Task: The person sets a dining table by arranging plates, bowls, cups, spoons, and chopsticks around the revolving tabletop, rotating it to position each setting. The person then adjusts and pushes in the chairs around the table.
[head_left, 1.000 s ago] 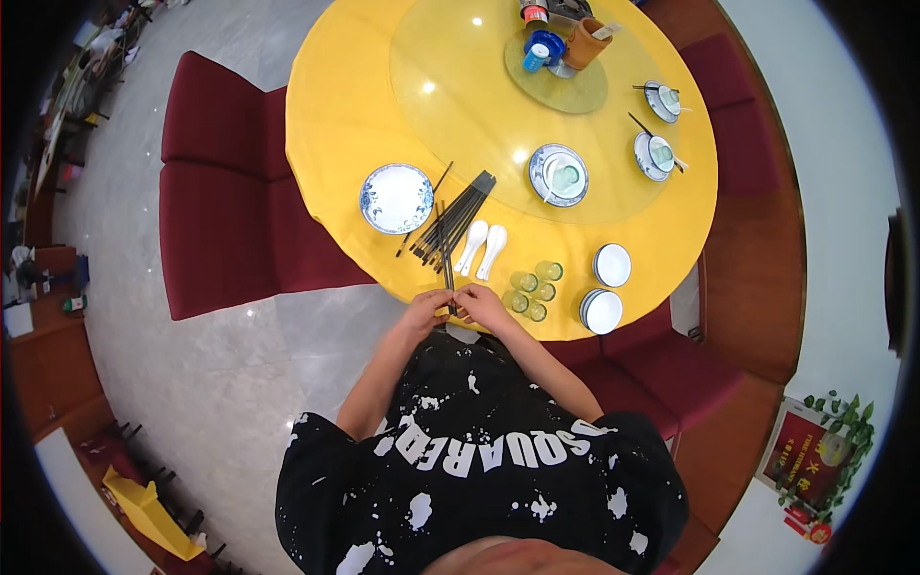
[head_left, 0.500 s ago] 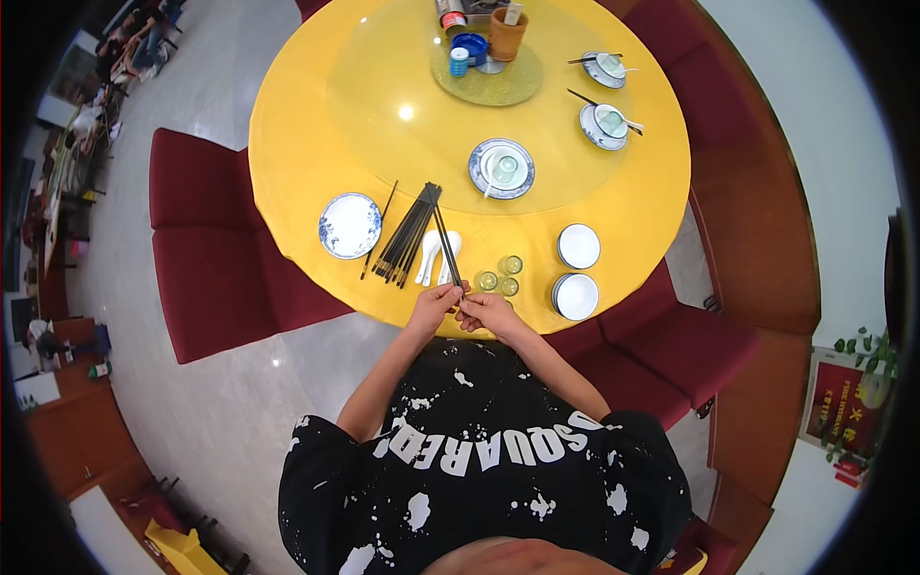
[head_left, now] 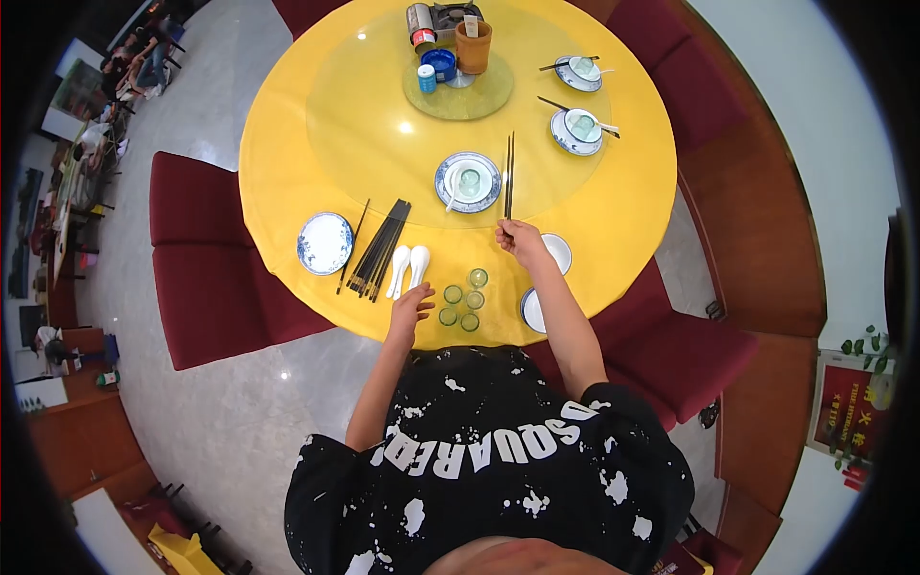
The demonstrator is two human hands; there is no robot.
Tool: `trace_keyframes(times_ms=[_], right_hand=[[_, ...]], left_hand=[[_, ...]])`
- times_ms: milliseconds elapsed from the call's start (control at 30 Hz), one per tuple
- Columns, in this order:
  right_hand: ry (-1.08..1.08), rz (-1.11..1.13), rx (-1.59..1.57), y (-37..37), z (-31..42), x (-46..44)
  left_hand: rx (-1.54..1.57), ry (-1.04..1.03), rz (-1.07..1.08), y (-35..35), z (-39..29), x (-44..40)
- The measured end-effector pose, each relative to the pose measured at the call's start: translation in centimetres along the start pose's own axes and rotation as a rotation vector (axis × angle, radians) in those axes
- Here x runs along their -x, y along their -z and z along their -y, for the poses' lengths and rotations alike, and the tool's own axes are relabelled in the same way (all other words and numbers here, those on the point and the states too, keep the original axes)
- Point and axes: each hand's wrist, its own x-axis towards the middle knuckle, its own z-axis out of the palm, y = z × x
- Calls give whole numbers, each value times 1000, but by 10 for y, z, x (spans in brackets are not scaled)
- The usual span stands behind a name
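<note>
My right hand (head_left: 520,241) is closed on the lower ends of a pair of dark chopsticks (head_left: 510,177). They point away from me, just right of a blue-rimmed plate (head_left: 442,195) bearing a bowl, a glass cup and a white spoon. My left hand (head_left: 412,309) holds nothing, its fingers apart. It is nearest two white soup spoons (head_left: 419,264) and several small glass cups (head_left: 452,294). Left of the spoons lies a bundle of dark chopsticks (head_left: 381,247). White bowls (head_left: 557,251) are partly hidden behind my right forearm.
A stack of blue-patterned plates (head_left: 325,243) is at the left, with a single chopstick (head_left: 355,244) beside it. Two place settings (head_left: 576,134) are at the far right. A stand (head_left: 508,103) carries a brown pot and a blue bowl. Red chairs (head_left: 206,297) flank the yellow table (head_left: 278,172).
My hands have separated. The right one carried the chopsticks forward and right, beside the plate setting; the left one moved left and opened. The view has shifted slightly.
</note>
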Motion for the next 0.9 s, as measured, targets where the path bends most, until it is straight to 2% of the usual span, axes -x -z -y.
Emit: trace_keyframes(times_ms=[67, 133, 367, 567, 900], right_hand=[[-67, -41, 51, 3, 4, -22], [-65, 11, 73, 1, 0, -36], [-124, -56, 209, -7, -9, -55], [-114, -109, 276, -12, -1, -43], [19, -140, 495, -3, -3, -54]], left_hand=[[43, 30, -65, 4, 13, -4], [67, 46, -102, 10, 25, -5], [119, 94, -219, 26, 51, 1], [116, 122, -196, 37, 73, -9], [129, 142, -196, 39, 62, -20]])
